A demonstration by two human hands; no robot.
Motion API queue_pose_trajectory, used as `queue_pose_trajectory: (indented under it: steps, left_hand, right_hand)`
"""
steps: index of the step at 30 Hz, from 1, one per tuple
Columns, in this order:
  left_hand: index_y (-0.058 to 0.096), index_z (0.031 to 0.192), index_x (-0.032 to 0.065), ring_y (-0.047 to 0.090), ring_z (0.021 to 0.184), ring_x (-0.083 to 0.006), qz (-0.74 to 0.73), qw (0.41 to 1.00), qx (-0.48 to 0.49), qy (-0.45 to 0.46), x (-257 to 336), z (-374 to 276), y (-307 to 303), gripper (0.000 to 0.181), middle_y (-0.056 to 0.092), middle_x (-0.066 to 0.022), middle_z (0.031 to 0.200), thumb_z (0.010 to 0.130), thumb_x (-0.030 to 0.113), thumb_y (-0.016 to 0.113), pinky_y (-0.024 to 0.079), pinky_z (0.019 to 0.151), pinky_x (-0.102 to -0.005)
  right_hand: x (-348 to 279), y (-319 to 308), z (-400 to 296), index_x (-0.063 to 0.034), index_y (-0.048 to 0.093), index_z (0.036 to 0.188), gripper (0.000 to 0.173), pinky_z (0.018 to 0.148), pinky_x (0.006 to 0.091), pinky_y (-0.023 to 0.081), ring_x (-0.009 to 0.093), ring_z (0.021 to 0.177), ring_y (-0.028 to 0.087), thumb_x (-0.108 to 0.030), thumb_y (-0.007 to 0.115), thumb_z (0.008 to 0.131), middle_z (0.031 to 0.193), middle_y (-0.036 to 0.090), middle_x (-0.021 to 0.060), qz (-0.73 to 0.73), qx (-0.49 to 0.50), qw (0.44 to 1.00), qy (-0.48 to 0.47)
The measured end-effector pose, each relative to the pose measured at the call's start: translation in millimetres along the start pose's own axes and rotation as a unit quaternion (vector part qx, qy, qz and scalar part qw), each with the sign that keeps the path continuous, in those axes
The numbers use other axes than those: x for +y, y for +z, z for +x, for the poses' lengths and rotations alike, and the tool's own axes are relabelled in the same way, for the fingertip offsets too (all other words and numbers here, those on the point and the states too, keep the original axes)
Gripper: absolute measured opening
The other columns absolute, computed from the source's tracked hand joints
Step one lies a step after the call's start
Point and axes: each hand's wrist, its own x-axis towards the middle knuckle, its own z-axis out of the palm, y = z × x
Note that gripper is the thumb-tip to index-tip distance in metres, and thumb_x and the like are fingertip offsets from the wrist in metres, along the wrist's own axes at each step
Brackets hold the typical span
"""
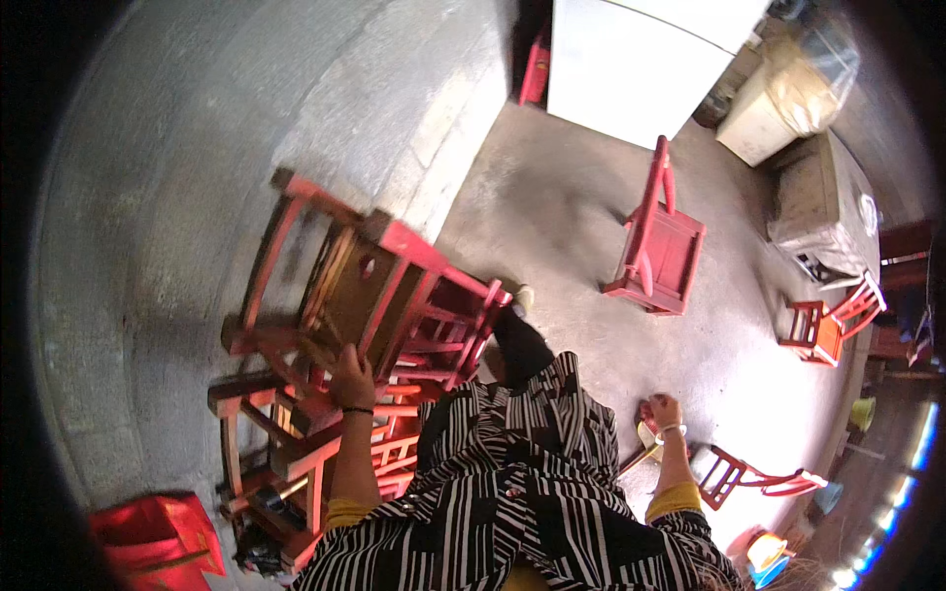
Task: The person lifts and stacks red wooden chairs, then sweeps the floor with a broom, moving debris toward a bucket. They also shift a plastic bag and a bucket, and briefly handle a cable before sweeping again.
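Note:
At the left, my left hand [352,378] touches a red wooden chair [399,295] that lies tipped over on a stack, its brown underside and legs showing. Whether the fingers close round a part of it is hard to tell. Below that chair lie more red wooden chairs [314,469], legs tangled together. My right hand [663,411], with a pale bracelet on the wrist, is closed around a small reddish object at the lower right; a thin stick-like piece and something yellowish show beside it. What exactly it holds is unclear.
A red wooden chair [669,255] stands upright on the concrete floor ahead. Smaller chairs [813,332] are at the right. A white cabinet-like block [635,66] stands at the top, near a covered box [824,207]. A red bag [166,535] lies lower left, beside the grey wall.

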Motion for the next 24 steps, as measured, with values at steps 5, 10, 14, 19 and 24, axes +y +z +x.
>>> queue_pose_trajectory:
  steps: [5,10,14,19,24]
  left_hand:
    - [0.044,0.12,-0.0011,0.054,0.097,-0.0371,0.05,0.998,0.045,0.008,-22,5,21,0.041,0.053,-0.0221,0.111,0.085,0.017,0.053,0.046,0.078,-0.0443]
    - [0.045,0.116,-0.0029,0.053,0.094,-0.037,0.111,0.993,0.036,-0.029,-35,-4,22,0.041,0.054,-0.0224,0.102,0.081,0.019,0.053,0.043,0.081,-0.0429]
    - [0.043,0.12,-0.0007,0.048,0.102,-0.0374,0.12,0.983,0.114,0.078,11,-10,6,0.045,0.047,-0.0229,0.113,0.082,0.019,0.054,0.04,0.085,-0.0423]
    - [0.043,0.121,0.002,0.046,0.102,-0.0351,-0.093,0.967,0.099,0.216,135,-72,-21,0.042,0.046,-0.0184,0.115,0.082,0.011,0.056,0.039,0.085,-0.0438]
    - [0.046,0.111,0.0001,0.046,0.1,-0.0365,-0.09,0.932,-0.222,0.272,181,-168,73,0.037,0.045,-0.0195,0.111,0.076,0.006,0.057,0.037,0.088,-0.0422]
  right_hand:
    - [61,2,-63,0.0024,0.056,0.091,0.017,0.043,0.027,0.048,0.018,0.054,0.062,-0.013,0.051,0.086,0.069,0.063,0.0129,0.053,0.064,0.989,0.12]
    - [104,32,-82,0.0025,0.056,0.096,0.021,0.049,0.0265,0.049,0.018,0.058,0.063,-0.013,0.049,0.084,0.074,0.065,0.0134,0.033,0.023,0.99,0.135]
    - [102,29,-94,0.0003,0.056,0.094,0.019,0.047,0.0252,0.047,0.016,0.058,0.063,-0.017,0.052,0.086,0.074,0.065,0.0109,0.07,0.037,0.978,0.194]
    - [143,-11,-88,0.001,0.055,0.095,0.022,0.047,0.0249,0.048,0.017,0.059,0.064,-0.018,0.053,0.086,0.075,0.065,0.0105,0.041,0.064,0.98,0.184]
    - [261,-84,-77,0.0012,0.055,0.099,0.024,0.045,0.0262,0.049,0.018,0.056,0.064,-0.018,0.052,0.085,0.074,0.065,0.011,0.122,0.12,0.951,0.259]
